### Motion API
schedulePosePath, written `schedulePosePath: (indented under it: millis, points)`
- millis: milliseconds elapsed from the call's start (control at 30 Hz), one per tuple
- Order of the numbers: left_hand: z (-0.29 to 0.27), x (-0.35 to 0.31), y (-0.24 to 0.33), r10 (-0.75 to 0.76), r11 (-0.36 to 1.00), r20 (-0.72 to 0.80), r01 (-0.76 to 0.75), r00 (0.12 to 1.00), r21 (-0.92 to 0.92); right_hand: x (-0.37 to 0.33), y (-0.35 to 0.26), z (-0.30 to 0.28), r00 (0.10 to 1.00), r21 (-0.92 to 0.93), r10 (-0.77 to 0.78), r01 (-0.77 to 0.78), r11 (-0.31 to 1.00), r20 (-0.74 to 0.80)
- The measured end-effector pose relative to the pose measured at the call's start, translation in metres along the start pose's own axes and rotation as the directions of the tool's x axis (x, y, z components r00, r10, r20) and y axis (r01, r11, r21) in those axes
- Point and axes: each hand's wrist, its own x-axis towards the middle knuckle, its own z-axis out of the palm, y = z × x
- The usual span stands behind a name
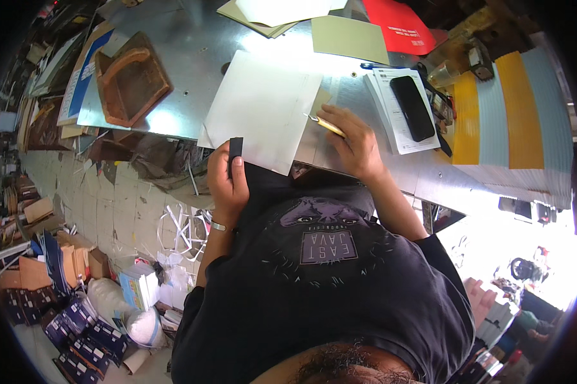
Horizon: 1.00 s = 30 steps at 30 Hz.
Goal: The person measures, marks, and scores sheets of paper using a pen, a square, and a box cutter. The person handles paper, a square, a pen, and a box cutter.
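A white sheet of paper or board [256, 105] lies at a slant on the metal table, its near edge reaching past the table's front. My left hand [227, 179] is closed at that near edge, the thumb pressed on a short black strip [236, 148] that stands up from the fingers. Over the sheet's right edge, my right hand [355, 141] grips a slim cutter knife [330, 126] with a yellow handle. Its thin metal tip points left toward the sheet. Whether the tip touches the sheet I cannot tell.
A brown wooden tray [109, 96] sits at the table's left. On the right, a black phone [412, 109] rests on printed papers [387, 128], beside tall yellow and light-blue stacks [519, 109]. Grey-green board [349, 41] and a red sheet [400, 29] lie at the back.
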Motion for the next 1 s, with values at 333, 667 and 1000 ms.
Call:
schedulePosePath:
  millis: [333, 667, 1000]
  points:
    - [-0.006, -0.008, 0.001, -0.143, 0.984, -0.113, 0.129, 0.983, -0.123, 0.023, 0.027, 0.027, 0.953, -0.322, -0.126, 0.215, 0.922, 0.275]
    - [-0.003, -0.008, -0.016, -0.189, 0.973, -0.161, 0.163, 0.969, -0.161, 0.001, 0.005, 0.037, 0.98, -0.419, -0.037, 0.119, 0.9, 0.198]
    - [-0.002, -0.008, -0.012, -0.202, 0.969, -0.169, 0.171, 0.965, -0.18, 0.02, -0.009, 0.014, 0.939, -0.289, -0.157, 0.249, 0.925, 0.306]
